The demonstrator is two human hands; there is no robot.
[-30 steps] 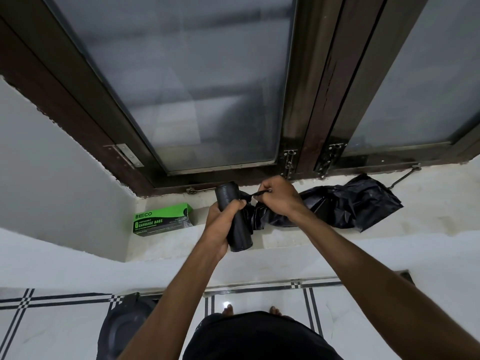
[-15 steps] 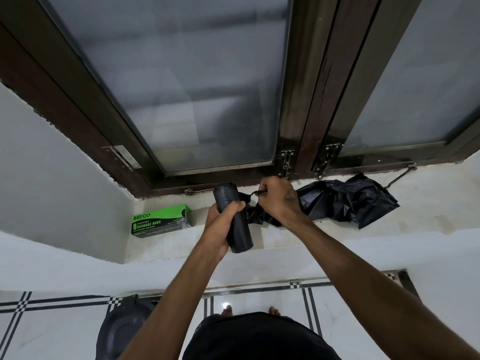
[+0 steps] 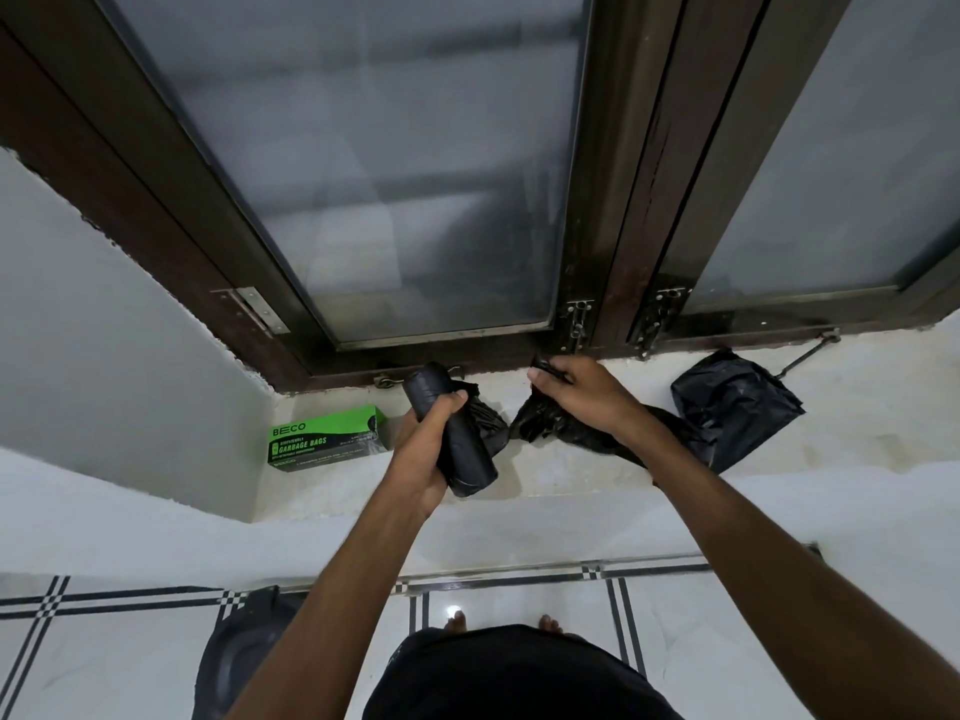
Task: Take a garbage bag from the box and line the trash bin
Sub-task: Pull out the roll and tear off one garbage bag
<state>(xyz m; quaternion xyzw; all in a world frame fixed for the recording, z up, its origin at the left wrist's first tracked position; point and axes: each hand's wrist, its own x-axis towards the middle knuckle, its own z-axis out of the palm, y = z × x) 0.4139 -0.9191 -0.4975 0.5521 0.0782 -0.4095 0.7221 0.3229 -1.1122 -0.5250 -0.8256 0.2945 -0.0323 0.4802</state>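
Observation:
My left hand (image 3: 423, 449) grips a black roll of garbage bags (image 3: 457, 444), held tilted over the window sill. My right hand (image 3: 582, 394) pinches the end of a loose black garbage bag (image 3: 727, 402) that trails crumpled to the right along the sill. A gap shows between the roll and the loose bag. The green garbage bag box (image 3: 327, 433) lies on the sill to the left of the roll. The dark trash bin (image 3: 239, 652) stands on the floor at the lower left, partly hidden by my left arm.
The pale stone sill (image 3: 857, 433) runs under a dark-framed window (image 3: 395, 174) with frosted glass and metal latches (image 3: 579, 324). A white wall (image 3: 104, 330) closes the left side. Below is a white tiled floor (image 3: 104, 667) with black lines, and my feet.
My hands have pulled apart: the right hand moved right with the bag's end, and the loose bag now sits separate from the roll in my left hand.

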